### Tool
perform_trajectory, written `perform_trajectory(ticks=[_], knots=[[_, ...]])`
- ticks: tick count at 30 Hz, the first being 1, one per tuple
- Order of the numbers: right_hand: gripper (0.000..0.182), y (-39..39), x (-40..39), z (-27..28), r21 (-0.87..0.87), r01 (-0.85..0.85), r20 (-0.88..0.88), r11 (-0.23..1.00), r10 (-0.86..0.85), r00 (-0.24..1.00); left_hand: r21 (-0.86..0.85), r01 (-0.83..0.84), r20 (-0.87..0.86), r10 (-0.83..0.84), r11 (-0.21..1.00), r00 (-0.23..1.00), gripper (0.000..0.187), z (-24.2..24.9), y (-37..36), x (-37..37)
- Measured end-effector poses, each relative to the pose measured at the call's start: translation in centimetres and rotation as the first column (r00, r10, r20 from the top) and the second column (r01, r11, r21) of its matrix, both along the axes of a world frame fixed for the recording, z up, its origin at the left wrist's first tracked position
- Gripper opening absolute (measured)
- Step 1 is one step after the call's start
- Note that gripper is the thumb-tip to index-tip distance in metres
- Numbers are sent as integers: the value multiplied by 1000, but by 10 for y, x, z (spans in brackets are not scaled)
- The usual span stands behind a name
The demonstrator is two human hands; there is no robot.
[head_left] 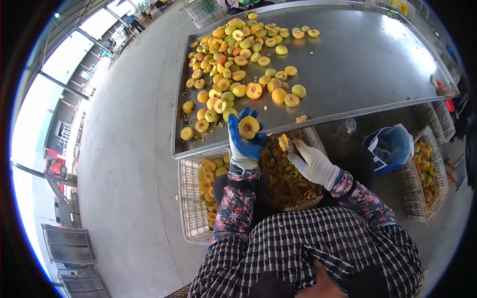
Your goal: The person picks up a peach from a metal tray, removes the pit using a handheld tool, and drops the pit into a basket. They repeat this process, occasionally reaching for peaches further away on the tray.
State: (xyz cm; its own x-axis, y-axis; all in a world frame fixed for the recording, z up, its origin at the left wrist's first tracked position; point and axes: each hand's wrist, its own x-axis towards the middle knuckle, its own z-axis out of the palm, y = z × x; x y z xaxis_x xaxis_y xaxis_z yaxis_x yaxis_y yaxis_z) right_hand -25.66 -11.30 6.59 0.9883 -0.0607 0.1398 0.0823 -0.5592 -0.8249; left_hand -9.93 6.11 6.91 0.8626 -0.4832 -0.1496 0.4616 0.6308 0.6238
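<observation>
My left hand (244,141), in a white glove with a blue coated palm, holds a yellow peach half (248,127), its cut face and brown hollow turned up. To its right, my right hand (316,163) wears a white knit glove and is closed around a small tool, mostly hidden by the fingers. A yellow piece of fruit (283,142) shows at the tool's end. Beyond the left hand, many peach halves (229,64) lie heaped on the metal table (348,64). Below the hands stands a crate of brown and yellow scraps (283,174).
A white plastic crate (191,228) with peach halves stands at my left knee. On the right are a blue bucket (392,149) with a white liner and another crate of fruit (425,171). The table's raised rim (323,119) runs just beyond my hands.
</observation>
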Motion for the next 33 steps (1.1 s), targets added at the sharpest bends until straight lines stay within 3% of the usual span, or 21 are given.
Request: perform_trajectory(ticks=[3, 4, 6, 8, 10, 11, 14, 18, 20, 22, 25, 28, 33], knots=[[47, 15, 16, 16, -65, 18, 203, 998, -4, 979, 121, -154, 227, 124, 981, 966, 51, 4, -10, -24], [51, 20, 18, 25, -79, 23, 258, 997, -2, 966, 122, -173, 197, 147, 977, 969, 55, 12, -11, -33], [52, 16, 24, 19, -132, 7, 368, 991, 43, 929, 223, -265, 382, 166, 938, 909, 57, -1, -4, -28], [53, 8, 26, 7, -201, -9, 325, 980, 75, 943, 241, -388, 460, 248, 889, 852, 60, -3, -2, -24], [55, -4, 20, -5, -274, -40, 121, 961, 76, 990, 228, -343, 229, 292, 911, 929, 60, 5, 3, -29], [54, -2, 16, -5, -237, -18, 131, 971, 50, 990, 250, -313, 154, 281, 916, 947, 60, 11, 5, -33], [49, 13, 13, 21, -43, -2, 221, 999, 11, 975, 113, -227, 174, 206, 967, 963, 61, -3, 2, -34], [35, 28, 15, 26, -254, 64, 247, 965, 0, 969, 119, -169, 314, 124, 978, 941, 62, -9, -12, -44], [35, 32, 18, 21, -307, 95, 319, 947, 8, 948, 228, -374, 579, 184, 899, 794, 64, -3, -19, -56], [33, 35, 18, 20, -363, 119, 297, 924, -6, 955, 293, -419, 584, 186, 859, 790, 69, -4, -23, -57], [27, 39, 15, 12, -449, 104, 255, 888, 15, 967, 240, -297, 313, 216, 924, 925, 74, -12, -24, -52], [36, 39, 14, 5, -503, 65, 159, 862, 18, 987, 268, -230, 229, 170, 936, 958, 76, 3, -20, -59], [29, 21, 20, -9, -530, -14, 168, 848, 121, 978, 381, -237, 250, 147, 894, 957, 80, 4, -21, -60]])
